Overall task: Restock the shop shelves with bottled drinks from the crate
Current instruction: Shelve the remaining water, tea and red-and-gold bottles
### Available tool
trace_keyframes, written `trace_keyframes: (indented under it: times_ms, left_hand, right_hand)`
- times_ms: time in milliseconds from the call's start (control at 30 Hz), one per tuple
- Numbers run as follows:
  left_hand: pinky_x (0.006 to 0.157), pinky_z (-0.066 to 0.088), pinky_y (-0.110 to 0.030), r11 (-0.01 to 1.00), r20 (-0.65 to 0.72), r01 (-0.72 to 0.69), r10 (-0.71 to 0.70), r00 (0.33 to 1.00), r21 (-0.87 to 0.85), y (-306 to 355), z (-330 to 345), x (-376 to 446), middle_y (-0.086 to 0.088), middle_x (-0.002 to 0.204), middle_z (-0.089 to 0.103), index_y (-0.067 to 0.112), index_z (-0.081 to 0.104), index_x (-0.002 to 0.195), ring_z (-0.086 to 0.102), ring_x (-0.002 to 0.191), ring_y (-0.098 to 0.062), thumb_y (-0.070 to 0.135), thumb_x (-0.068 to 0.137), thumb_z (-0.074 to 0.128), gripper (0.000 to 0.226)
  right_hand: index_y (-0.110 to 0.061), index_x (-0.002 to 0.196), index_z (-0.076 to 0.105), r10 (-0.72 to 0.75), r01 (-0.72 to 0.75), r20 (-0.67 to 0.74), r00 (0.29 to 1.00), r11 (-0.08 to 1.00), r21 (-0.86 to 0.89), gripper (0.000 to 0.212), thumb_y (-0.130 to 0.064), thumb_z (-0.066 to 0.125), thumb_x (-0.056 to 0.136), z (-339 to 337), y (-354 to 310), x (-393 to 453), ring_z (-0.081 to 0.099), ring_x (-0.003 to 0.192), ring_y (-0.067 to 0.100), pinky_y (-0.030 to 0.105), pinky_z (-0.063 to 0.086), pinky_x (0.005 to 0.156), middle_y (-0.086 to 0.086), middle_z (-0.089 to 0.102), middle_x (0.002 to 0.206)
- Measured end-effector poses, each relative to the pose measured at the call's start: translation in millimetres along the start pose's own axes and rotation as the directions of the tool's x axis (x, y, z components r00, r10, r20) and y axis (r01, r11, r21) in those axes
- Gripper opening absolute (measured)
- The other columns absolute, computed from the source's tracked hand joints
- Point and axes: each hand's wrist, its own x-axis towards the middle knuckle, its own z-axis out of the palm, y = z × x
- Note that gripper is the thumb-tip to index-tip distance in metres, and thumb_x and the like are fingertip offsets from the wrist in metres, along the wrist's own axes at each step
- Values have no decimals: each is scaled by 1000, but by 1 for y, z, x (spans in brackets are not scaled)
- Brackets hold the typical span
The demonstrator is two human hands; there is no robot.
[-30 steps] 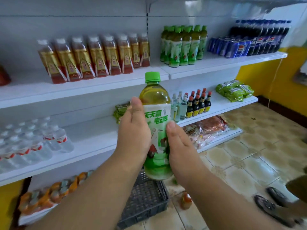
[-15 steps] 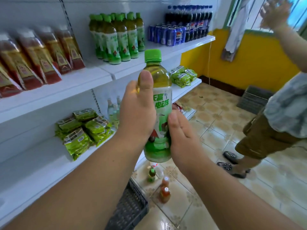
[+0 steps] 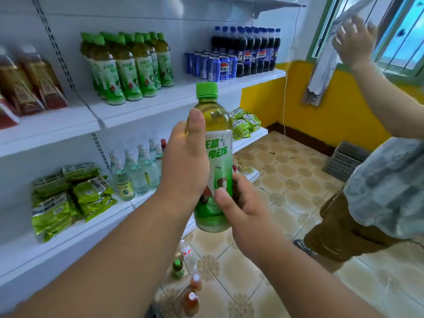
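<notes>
Your left hand (image 3: 183, 166) and right hand (image 3: 238, 203) both grip the upright bottle (image 3: 216, 134), fingers curled round it.

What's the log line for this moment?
held: green tea bottle, upright | left hand: grips | right hand: grips | placed: not yet

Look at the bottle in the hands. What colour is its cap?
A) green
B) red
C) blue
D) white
A: the bottle, gripped by the left hand and the right hand, has a bright green cap, like the matching bottles on the upper shelf.
</notes>
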Motion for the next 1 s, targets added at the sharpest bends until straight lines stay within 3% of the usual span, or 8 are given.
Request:
trace_keyframes:
  times_ms: [133, 267, 367, 500, 600, 700, 867, 1000]
  left_hand:
    - [80, 56, -57, 1000, -59, 11, -11, 998, 6, 1, 39, 2, -9, 86, 70, 26, 61, 88, 69, 81, -28, 90, 74, 21, 76]
    - [83, 54, -54, 997, -132, 14, -3, 991, 77, -4, 46, 13, -6, 88, 69, 23, 62, 92, 67, 84, -25, 84, 81, 19, 75]
    - [80, 54, -51, 997, -178, 22, -7, 984, 80, -11, 38, 31, -6, 85, 69, 23, 61, 95, 67, 81, -23, 84, 83, 20, 74]
    - [65, 46, -32, 997, -214, -7, 24, 977, 81, -16, 22, 65, 0, 83, 68, 25, 60, 98, 63, 73, -4, 83, 84, 19, 73]
    - [66, 46, -24, 998, -215, -41, 50, 975, 50, -16, 9, 97, 4, 84, 67, 28, 60, 98, 62, 73, 3, 79, 83, 22, 65]
    - [61, 38, 0, 991, -246, -104, 122, 961, 85, -10, -1, 131, 14, 78, 57, 37, 52, 87, 52, 69, 23, 74, 85, 22, 48]
    - [58, 43, -6, 985, -228, -156, 169, 959, 75, -12, -8, 182, 1, 89, 68, 28, 59, 96, 60, 78, 0, 77, 84, 24, 62]
    - [58, 45, -11, 979, -270, -185, 203, 941, 91, -20, -10, 224, -4, 90, 70, 25, 61, 99, 62, 74, -2, 74, 91, 25, 61]
  right_hand:
    - [-33, 127, 59, -32, 30, 58, 998, 999, 41, 44, -50, 62, 86, -43, 9, 17, 68, 109, 21, 50, 56, 94, -1, 71, 116]
    - [-41, 116, 63, -53, 40, 142, 988, 994, 98, 33, -50, 62, 84, -50, 19, 37, 70, 103, 15, 34, 58, 84, -3, 72, 110]
    - [-41, 115, 64, -72, 48, 181, 981, 990, 132, 27, -45, 62, 89, -39, 21, 59, 71, 100, 15, 29, 58, 80, -4, 73, 107]
    - [-29, 123, 61, -91, 58, 243, 966, 988, 140, 31, -35, 60, 93, -22, 20, 98, 71, 101, 12, 24, 57, 79, -5, 74, 109]
    - [-35, 122, 61, -110, 84, 275, 955, 991, 105, 36, -47, 65, 89, -8, 11, 132, 71, 104, 14, 29, 59, 82, -6, 73, 112]
    - [-41, 122, 61, -168, 161, 252, 953, 986, 49, 43, -54, 65, 82, 3, -4, 170, 70, 104, 12, 33, 59, 85, -9, 72, 114]
    - [-39, 119, 62, -224, 219, 226, 948, 975, 49, 43, -52, 69, 78, 15, -18, 226, 70, 103, 10, 34, 58, 86, -11, 73, 110]
    - [-45, 116, 62, -252, 249, 217, 943, 968, 41, 40, -53, 70, 78, 23, -17, 269, 71, 102, 10, 40, 59, 87, -11, 73, 110]
